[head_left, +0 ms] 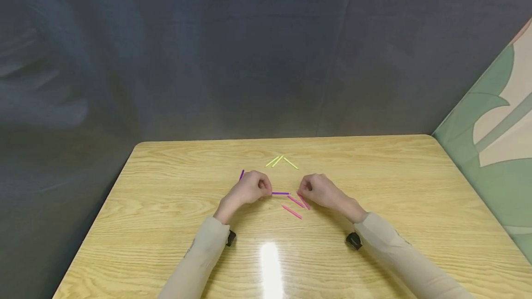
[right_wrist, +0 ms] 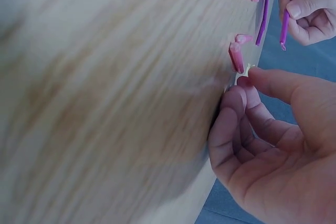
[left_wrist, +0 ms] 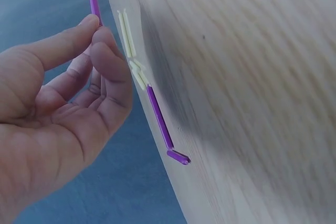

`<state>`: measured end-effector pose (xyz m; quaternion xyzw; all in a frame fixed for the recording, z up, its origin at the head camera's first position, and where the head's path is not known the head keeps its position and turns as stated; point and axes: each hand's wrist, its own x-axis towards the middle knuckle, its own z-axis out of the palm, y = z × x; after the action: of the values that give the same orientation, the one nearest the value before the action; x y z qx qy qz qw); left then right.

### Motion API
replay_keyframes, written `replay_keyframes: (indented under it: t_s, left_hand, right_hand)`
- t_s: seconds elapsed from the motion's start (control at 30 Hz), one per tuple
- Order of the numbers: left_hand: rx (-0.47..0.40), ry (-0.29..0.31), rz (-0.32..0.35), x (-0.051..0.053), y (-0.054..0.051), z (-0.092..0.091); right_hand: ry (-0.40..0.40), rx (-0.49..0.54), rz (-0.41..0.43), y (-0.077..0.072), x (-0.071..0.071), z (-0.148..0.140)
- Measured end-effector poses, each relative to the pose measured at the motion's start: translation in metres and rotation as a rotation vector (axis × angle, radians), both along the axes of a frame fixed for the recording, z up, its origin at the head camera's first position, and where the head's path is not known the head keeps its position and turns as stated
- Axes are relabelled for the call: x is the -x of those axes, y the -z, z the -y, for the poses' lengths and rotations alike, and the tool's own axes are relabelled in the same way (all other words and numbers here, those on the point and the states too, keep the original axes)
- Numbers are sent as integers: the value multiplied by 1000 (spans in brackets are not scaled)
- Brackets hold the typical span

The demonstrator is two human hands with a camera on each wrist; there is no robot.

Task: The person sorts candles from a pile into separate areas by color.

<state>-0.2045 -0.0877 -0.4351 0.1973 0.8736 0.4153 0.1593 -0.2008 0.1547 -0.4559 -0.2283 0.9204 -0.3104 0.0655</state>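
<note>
My left hand (head_left: 250, 186) pinches one end of a thin purple stick (head_left: 281, 193) between thumb and forefinger; its other end points right, free. A second purple stick (head_left: 242, 174) lies behind that hand, and the left wrist view shows a short purple piece (left_wrist: 178, 157) against its end. My right hand (head_left: 320, 191) has thumb and forefinger together at the far end of a pink stick (head_left: 305, 202) and appears to pinch it; the contact is partly hidden. Two more pink sticks lie to its left, one close by (head_left: 296, 201) and one nearer me (head_left: 292, 212).
Three yellow sticks (head_left: 277, 161) lie apart near the back of the wooden table (head_left: 187, 165). A dark curtain (head_left: 266, 59) hangs behind it and along the left. A green-and-cream patterned panel (head_left: 498, 151) stands at the right. Glare brightens the front of the tabletop.
</note>
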Motion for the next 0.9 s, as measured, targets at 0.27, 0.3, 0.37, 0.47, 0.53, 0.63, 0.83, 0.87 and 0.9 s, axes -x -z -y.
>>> replay_keyframes:
  t_s: [0.27,0.3,0.37,0.47,0.53,0.63,0.83,0.87,0.9]
  left_hand:
    - [31,-41,-37,2,2,6]
    - [30,-43,-41,2,2,7]
    - [24,-48,-35,3,2,9]
    - [7,-66,-41,4,0,12]
    - [-4,-86,-50,6,-2,14]
    - [-12,-122,-67,8,-3,17]
    - [-5,-206,-123,9,-2,23]
    - [-2,-219,-130,9,-2,24]
    - [-1,-232,-130,9,-2,24]
  right_hand:
    - [-13,-8,2,3,1,1]
    - [-13,-11,1,3,1,1]
    - [-11,-21,-1,2,1,2]
    - [4,-32,10,1,2,4]
    - [14,-40,22,0,2,6]
    - [23,-48,47,-1,2,8]
    - [25,-61,42,-2,1,8]
    - [22,-60,40,-2,1,8]
    - [25,-57,44,-2,1,9]
